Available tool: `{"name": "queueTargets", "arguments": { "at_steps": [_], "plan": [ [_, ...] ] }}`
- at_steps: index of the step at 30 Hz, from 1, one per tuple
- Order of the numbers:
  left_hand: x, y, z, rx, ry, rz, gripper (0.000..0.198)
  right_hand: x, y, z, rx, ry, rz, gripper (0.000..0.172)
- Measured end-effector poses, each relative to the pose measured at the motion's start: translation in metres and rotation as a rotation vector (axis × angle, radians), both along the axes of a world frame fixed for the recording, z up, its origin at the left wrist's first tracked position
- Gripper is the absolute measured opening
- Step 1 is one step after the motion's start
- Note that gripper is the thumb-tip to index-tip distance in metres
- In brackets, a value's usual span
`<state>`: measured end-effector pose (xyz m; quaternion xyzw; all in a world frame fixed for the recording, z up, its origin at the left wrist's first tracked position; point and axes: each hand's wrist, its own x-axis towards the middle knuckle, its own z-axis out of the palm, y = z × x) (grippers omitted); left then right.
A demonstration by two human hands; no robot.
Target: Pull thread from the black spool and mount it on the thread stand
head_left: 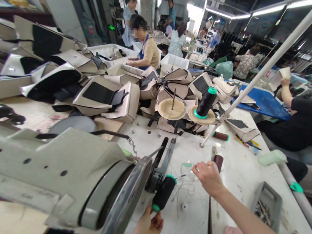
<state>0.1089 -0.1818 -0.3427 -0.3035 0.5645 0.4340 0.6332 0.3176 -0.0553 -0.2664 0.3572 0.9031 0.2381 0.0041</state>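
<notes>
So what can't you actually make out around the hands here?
- Left hand: grips a black thread spool; its palm is cut off by the head view's bottom edge.
- Right hand: its fingertips, and anything pinched there, are too small to tell.
- Grey tray: small contents too tiny to identify.
- Sewing machine: its needle end lies beyond the left edge.

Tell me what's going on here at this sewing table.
A person at a sewing machine holds a black thread spool by its lower end with the left hand. The right hand reaches forward over the white table, fingers at some loose thread. Another black spool stands on a thread stand behind, amid piles of beige and black seat covers. Other people work at tables nearby.
</notes>
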Motion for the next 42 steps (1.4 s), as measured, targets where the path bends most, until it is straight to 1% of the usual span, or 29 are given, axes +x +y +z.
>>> {"name": "queueTargets", "arguments": {
  "at_steps": [2, 4, 7, 9, 12, 14, 17, 21, 24, 26, 29, 32, 34, 37, 42],
  "plan": [
    [0.0, 0.0, 0.0, 0.003, -0.004, 0.004, 0.011, -0.001, -0.007, 0.004, -0.01, 0.005, 0.005, 0.02],
    [0.001, -0.001, 0.001, 0.008, -0.004, 0.008, 0.01, -0.004, -0.017, 0.007, -0.031, 0.008, 0.045, 0.02],
    [0.001, -0.001, 0.0, 0.006, 0.003, 0.009, 0.008, -0.011, -0.028, 0.003, -0.055, 0.014, 0.11, 0.019],
    [0.001, -0.001, 0.0, 0.005, 0.001, 0.009, 0.008, -0.011, -0.025, -0.003, -0.05, 0.017, 0.097, 0.019],
    [0.001, -0.001, 0.0, 0.011, -0.004, 0.013, 0.009, -0.005, -0.009, -0.013, -0.025, 0.016, 0.021, 0.02],
    [0.001, 0.0, 0.001, 0.011, -0.004, 0.018, 0.008, 0.0, 0.001, -0.015, -0.012, 0.015, -0.013, 0.024],
    [0.002, 0.0, 0.001, 0.013, -0.013, 0.02, 0.008, 0.004, 0.003, -0.011, -0.016, 0.005, -0.011, 0.025],
    [0.002, -0.001, 0.0, 0.008, -0.02, 0.019, 0.009, -0.004, -0.019, 0.001, -0.039, -0.012, 0.055, 0.021],
    [0.002, -0.001, -0.001, 0.006, -0.019, 0.024, 0.011, -0.012, -0.03, 0.003, -0.056, -0.004, 0.146, 0.019],
    [0.001, -0.001, 0.0, 0.008, -0.021, 0.028, 0.011, -0.013, -0.027, -0.001, -0.05, -0.005, 0.14, 0.019],
    [0.001, -0.001, 0.001, 0.016, -0.03, 0.035, 0.01, -0.007, -0.011, -0.008, -0.034, -0.01, 0.058, 0.018],
    [0.001, -0.001, 0.0, 0.018, -0.04, 0.04, 0.009, 0.002, 0.002, -0.009, -0.025, 0.0, 0.021, 0.019],
    [0.001, -0.001, 0.0, 0.017, -0.044, 0.039, 0.008, 0.004, 0.004, -0.006, -0.022, 0.0, 0.016, 0.021],
    [0.002, -0.001, 0.001, 0.023, -0.046, 0.036, 0.009, -0.001, 0.002, -0.002, -0.016, -0.006, 0.026, 0.023],
    [0.002, 0.001, 0.005, 0.031, -0.053, 0.037, 0.01, -0.01, 0.007, -0.001, 0.004, -0.01, 0.039, 0.018]
  ]
}}
